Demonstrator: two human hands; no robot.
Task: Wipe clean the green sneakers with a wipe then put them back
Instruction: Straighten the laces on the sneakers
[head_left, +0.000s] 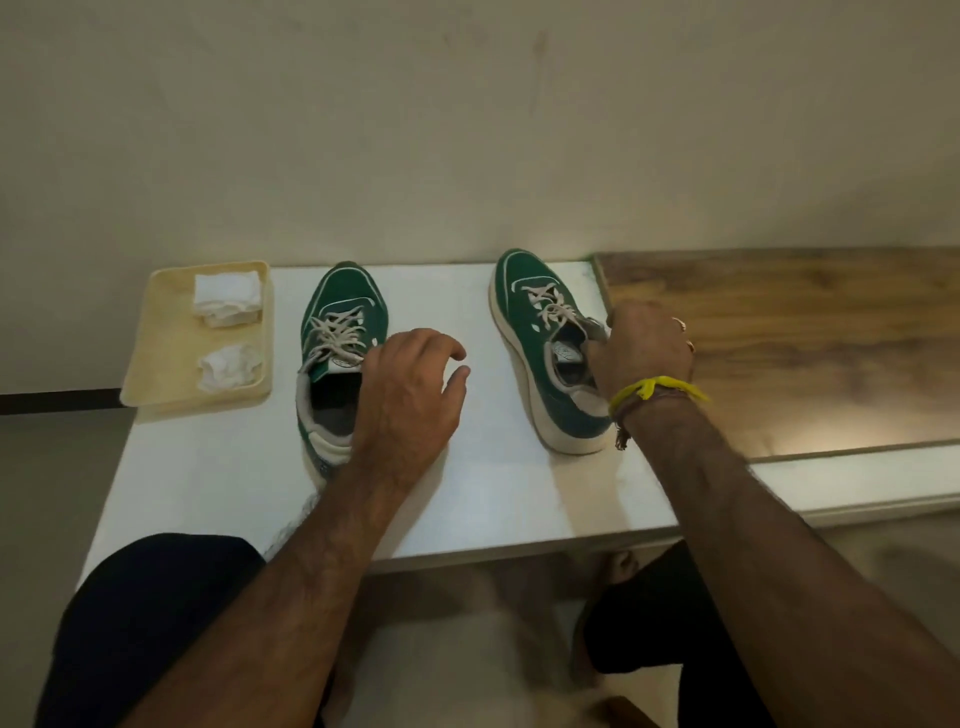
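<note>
A: Take the white, smooth-topped table (218, 478) as the landmark. What sits on it?

B: Two green suede-like sneakers with cream rubber soles and pale flat laces, both upright, toes toward the wall. The left sneaker (340, 332) stands near the table's middle; the right sneaker (540, 332) stands by the table's right edge, well apart from its mate.

A: And the wipes?

B: At the table's far left corner lies a pale yellow rectangular plastic tray (166, 358), hanging partly over the table's left edge. In it are a folded white wipe (227, 297) at the far end and a crumpled white wipe (228, 366) at the near end, both soft and creased.

A: The hands?

B: The left hand (408, 384) lies over the left sneaker's heel side, fingers loosely spread and bent; I cannot tell whether it pinches the collar. The right hand (641, 345) is curled at the right sneaker's opening, fingers gripping its grey padded collar. Its wrist carries a knotted yellow thread band (655, 388).

A: Right of the table?

B: A brown wood-grain board (810, 343), matte, abutting the table's right edge.
</note>
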